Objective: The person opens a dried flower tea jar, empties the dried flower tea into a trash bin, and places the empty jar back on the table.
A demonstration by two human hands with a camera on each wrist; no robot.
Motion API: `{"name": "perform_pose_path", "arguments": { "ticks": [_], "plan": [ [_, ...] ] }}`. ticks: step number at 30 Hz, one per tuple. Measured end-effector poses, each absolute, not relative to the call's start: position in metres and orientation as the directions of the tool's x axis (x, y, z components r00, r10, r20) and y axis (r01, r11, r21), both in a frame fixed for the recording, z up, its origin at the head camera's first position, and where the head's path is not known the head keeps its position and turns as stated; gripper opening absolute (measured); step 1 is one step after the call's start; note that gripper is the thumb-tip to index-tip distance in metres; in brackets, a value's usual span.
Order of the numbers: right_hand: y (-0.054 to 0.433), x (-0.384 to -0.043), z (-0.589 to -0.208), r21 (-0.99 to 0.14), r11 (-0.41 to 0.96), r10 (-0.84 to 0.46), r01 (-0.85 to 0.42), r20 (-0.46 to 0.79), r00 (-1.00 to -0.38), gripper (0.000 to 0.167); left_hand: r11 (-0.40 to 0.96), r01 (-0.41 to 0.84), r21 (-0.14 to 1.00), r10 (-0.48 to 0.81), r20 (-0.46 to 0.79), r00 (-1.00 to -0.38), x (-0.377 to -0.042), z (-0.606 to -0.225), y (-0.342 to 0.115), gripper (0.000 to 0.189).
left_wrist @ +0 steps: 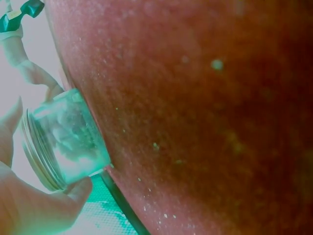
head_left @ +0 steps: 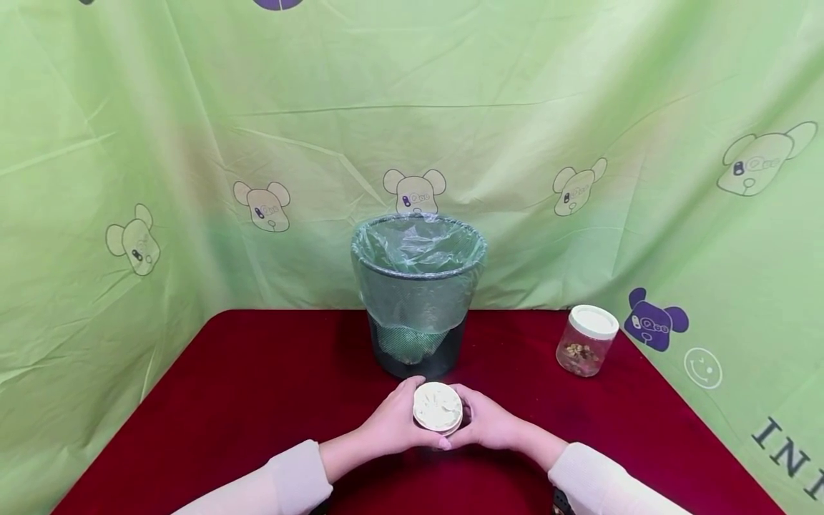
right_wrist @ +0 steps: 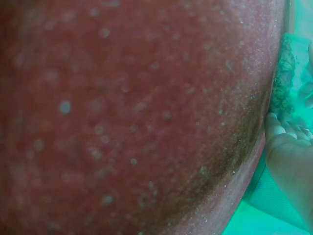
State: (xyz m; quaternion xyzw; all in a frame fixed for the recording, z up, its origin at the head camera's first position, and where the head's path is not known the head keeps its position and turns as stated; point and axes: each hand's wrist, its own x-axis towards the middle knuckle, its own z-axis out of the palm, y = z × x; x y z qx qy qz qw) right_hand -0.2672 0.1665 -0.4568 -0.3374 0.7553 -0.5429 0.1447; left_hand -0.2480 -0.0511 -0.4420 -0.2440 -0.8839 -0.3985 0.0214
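Both hands hold a small clear jar [head_left: 438, 408] between them over the near middle of the table. Its round top looks whitish and wrinkled in the head view. The left hand [head_left: 394, 420] curls round the jar's left side and the right hand [head_left: 488, 422] round its right side, thumbs nearly meeting at the near edge. In the left wrist view the transparent jar [left_wrist: 73, 137] lies sideways in the picture, its ridged rim to the left. The right wrist view shows lumpy contents through the jar [right_wrist: 283, 78], next to the right fingers [right_wrist: 288, 129].
Behind the hands stands a dark bin [head_left: 418, 357] lined with a clear plastic bag [head_left: 418, 300]. A second clear jar [head_left: 582, 350] with a white lid [head_left: 594, 322] and some brownish pieces inside stands at the back right. A dark red cloth [head_left: 270, 400] covers the table; green printed curtains surround it.
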Motion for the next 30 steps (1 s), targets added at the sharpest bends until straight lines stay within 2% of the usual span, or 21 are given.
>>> {"name": "perform_pose_path", "arguments": {
  "ticks": [6, 17, 30],
  "plan": [
    [0.167, -0.268, -0.458, -0.915, 0.2, -0.659, -0.351, 0.14, -0.739, 0.072, 0.495, 0.452, 0.742, 0.477, 0.202, -0.855, -0.257, -0.438, -0.058, 0.109],
    [0.166, -0.266, -0.456, -0.914, 0.206, -0.646, -0.351, 0.142, -0.75, 0.074, 0.312, 0.402, 0.861, 0.685, 0.089, -0.723, -0.284, -0.433, -0.071, 0.092],
    [0.166, -0.267, -0.456, -0.92, 0.2, -0.647, -0.338, 0.134, -0.75, 0.074, 0.282, 0.461, 0.841, 0.746, 0.11, -0.657, -0.295, -0.438, -0.067, 0.087]
  ]
}}
